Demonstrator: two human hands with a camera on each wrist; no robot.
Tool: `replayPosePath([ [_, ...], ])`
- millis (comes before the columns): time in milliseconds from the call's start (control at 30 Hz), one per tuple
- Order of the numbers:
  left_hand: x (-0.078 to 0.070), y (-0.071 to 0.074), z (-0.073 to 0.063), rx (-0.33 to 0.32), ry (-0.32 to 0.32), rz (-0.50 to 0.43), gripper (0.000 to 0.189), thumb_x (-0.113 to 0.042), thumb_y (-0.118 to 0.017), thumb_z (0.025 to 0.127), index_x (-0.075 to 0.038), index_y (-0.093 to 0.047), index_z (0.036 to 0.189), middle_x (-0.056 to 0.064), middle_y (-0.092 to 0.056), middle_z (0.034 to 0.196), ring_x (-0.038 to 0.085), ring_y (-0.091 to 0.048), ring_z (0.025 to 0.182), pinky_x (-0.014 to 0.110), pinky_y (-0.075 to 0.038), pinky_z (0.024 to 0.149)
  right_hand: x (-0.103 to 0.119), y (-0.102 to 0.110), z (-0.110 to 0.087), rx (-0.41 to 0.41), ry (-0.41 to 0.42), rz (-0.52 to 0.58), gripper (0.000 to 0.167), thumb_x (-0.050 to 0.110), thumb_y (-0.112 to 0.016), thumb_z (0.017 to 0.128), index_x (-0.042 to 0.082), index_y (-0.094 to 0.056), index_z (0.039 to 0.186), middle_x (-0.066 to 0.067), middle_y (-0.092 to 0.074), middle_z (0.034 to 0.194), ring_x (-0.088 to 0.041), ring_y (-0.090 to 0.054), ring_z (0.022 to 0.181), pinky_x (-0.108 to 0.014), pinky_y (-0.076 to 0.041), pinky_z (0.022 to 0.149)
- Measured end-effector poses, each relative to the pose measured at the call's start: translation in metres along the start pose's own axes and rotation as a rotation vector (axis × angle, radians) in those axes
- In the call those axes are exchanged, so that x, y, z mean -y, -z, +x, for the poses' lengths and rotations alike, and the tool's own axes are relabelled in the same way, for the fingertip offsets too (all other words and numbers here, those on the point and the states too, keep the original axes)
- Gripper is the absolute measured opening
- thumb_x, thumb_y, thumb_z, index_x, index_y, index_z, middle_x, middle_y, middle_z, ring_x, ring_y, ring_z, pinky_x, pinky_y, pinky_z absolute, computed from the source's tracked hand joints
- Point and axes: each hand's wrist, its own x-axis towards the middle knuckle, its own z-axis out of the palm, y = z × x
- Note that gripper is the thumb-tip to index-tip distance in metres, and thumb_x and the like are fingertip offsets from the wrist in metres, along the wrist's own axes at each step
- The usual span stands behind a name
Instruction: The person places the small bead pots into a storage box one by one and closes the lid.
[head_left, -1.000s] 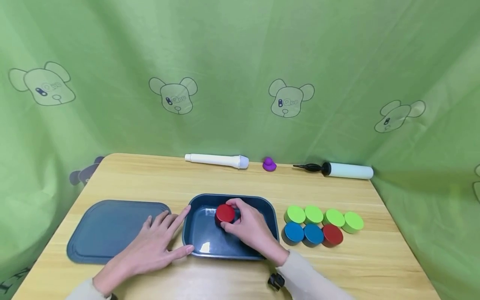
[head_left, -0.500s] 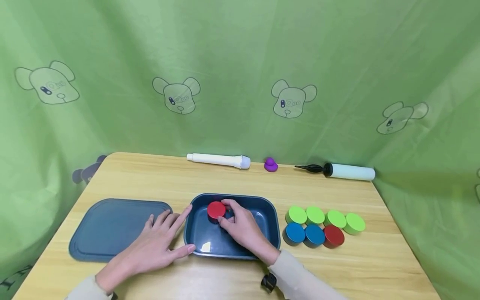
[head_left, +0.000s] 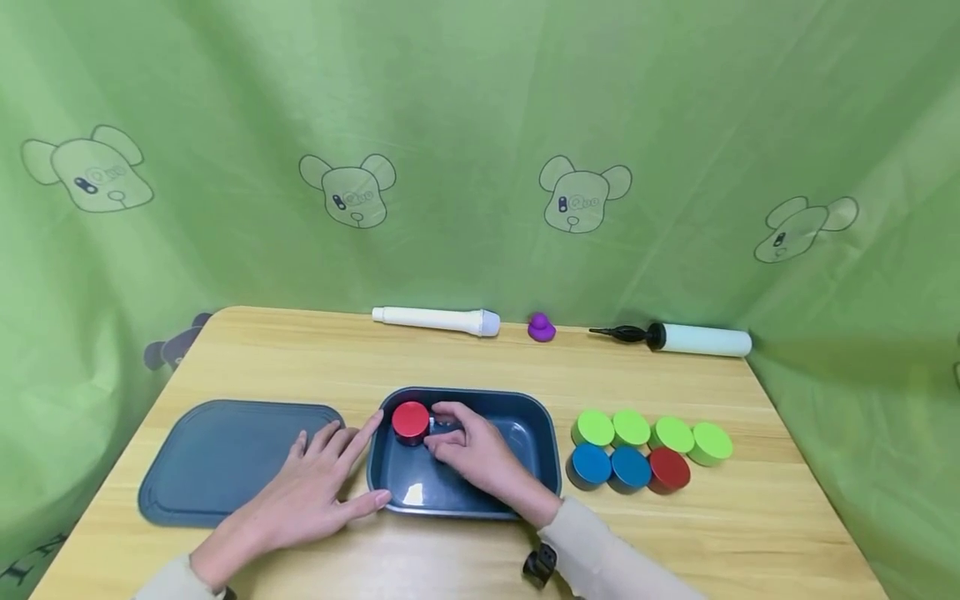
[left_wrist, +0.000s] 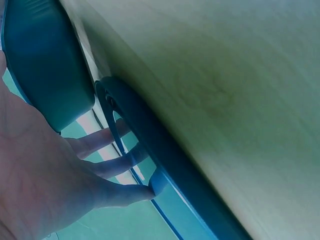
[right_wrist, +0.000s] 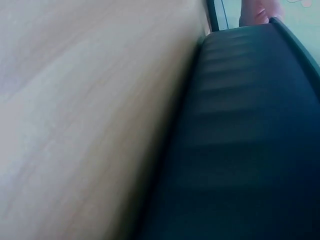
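A dark blue rectangular box (head_left: 540, 433) stands before me, with a red cylinder (head_left: 411, 421) in its far left corner. My right hand (head_left: 480, 454) is inside the box, thumb and index finger at the cylinder's right side, no longer round it. My left hand (head_left: 307, 492) lies spread at the box's left end, index fingertip and thumb at its rim. Its other fingers reach over the matching lid (head_left: 225, 467). The left wrist view shows those fingers at the lid's edge (left_wrist: 165, 170). In the right wrist view the box's ribbed wall (right_wrist: 230, 115) hides the right hand.
Right of the box stand several green cylinders (head_left: 632, 428), two blue cylinders (head_left: 590, 465) and another red cylinder (head_left: 669, 470). Along the table's back edge lie a white microphone-like stick (head_left: 435, 320), a purple toy duck (head_left: 541, 327) and a hand pump (head_left: 701, 339). A green curtain (head_left: 465, 150) hangs behind.
The red cylinder has moved left inside the box, carried by my right hand to the far left corner. The right fingers have come away from around it. My left hand keeps its place.
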Motion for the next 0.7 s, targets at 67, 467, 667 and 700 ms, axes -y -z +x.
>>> replayPosePath([
  [67, 0.0, 0.0, 0.0, 0.0, 0.003, -0.003, 0.097, -0.077, -0.055, 0.102, -0.03, -0.018, 0.178, 0.014, -0.058, 0.15, 0.046, -0.046, 0.145, 0.087, -0.027, 0.11, 0.0, 0.001, 0.0, 0.0, -0.001, 0.017, 0.057, 0.011, -0.073, 0.103, 0.001, -0.053, 0.155, -0.018, -0.065, 0.146, -0.022, -0.076, 0.116, -0.033, -0.06, 0.093],
  [467, -0.003, 0.001, -0.003, 0.009, 0.011, -0.014, 0.097, -0.075, -0.058, 0.101, -0.03, -0.019, 0.177, 0.015, -0.057, 0.151, 0.047, -0.046, 0.145, 0.087, -0.028, 0.109, 0.008, 0.021, -0.022, -0.099, 0.003, -0.024, 0.056, 0.012, -0.073, 0.102, 0.002, -0.052, 0.153, -0.021, -0.062, 0.146, -0.026, -0.075, 0.112, -0.042, -0.062, 0.094],
  [667, -0.004, 0.002, -0.002, -0.003, 0.003, -0.005, 0.097, -0.075, -0.057, 0.101, -0.029, -0.019, 0.177, 0.015, -0.057, 0.151, 0.047, -0.046, 0.145, 0.087, -0.028, 0.109, 0.01, 0.039, -0.034, -0.203, 0.016, -0.018, 0.049, 0.009, -0.076, 0.101, 0.004, -0.06, 0.147, -0.016, -0.067, 0.137, -0.022, -0.072, 0.106, -0.032, -0.06, 0.088],
  [700, -0.004, 0.002, -0.002, -0.003, 0.002, -0.005, 0.097, -0.075, -0.057, 0.101, -0.029, -0.019, 0.177, 0.015, -0.057, 0.151, 0.047, -0.046, 0.146, 0.087, -0.028, 0.109, 0.01, 0.042, -0.036, -0.216, 0.017, -0.011, 0.048, 0.009, -0.076, 0.101, 0.004, -0.061, 0.147, -0.016, -0.067, 0.137, -0.021, -0.072, 0.106, -0.031, -0.059, 0.087],
])
